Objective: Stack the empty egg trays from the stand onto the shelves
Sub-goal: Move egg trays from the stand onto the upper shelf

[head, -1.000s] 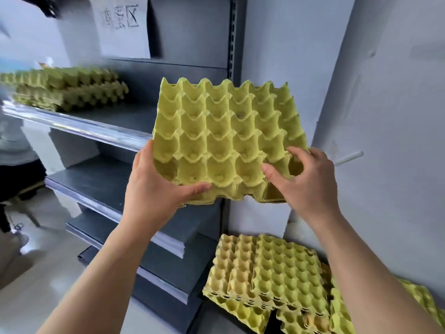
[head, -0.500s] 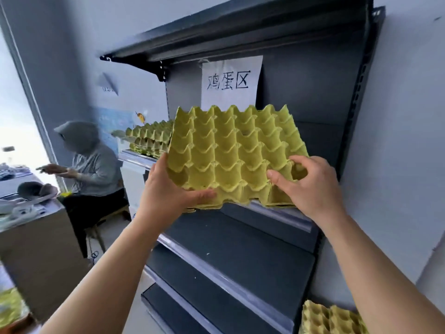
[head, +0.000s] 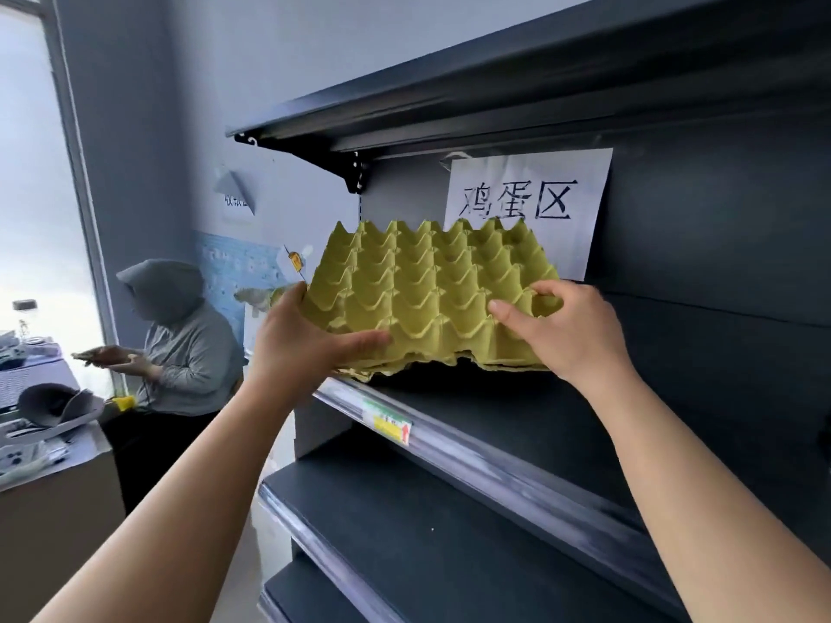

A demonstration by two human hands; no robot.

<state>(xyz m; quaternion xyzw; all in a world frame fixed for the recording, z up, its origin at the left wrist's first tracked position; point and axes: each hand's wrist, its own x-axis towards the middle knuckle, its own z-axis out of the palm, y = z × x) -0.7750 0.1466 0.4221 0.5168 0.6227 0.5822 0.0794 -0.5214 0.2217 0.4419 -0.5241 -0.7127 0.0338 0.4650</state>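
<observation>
At frame centre, the left hand (head: pixel 306 341) and right hand (head: pixel 569 335) grip the yellow-green moulded-pulp egg tray (head: pixel 431 290) by its near corners, probably keeping it level above the dark metal shelf (head: pixel 517 424).

Both of the person's hands, the left hand (head: pixel 306 348) and the right hand (head: pixel 571 335), were bare. The left forearm (head: pixel 180 510) and the right forearm (head: pixel 701 501) were bare too, uncovered all the way to the near edge of the view. The thumbnail (head: pixel 504 313) that showed on the right hand was short, plain and rounded.
</observation>
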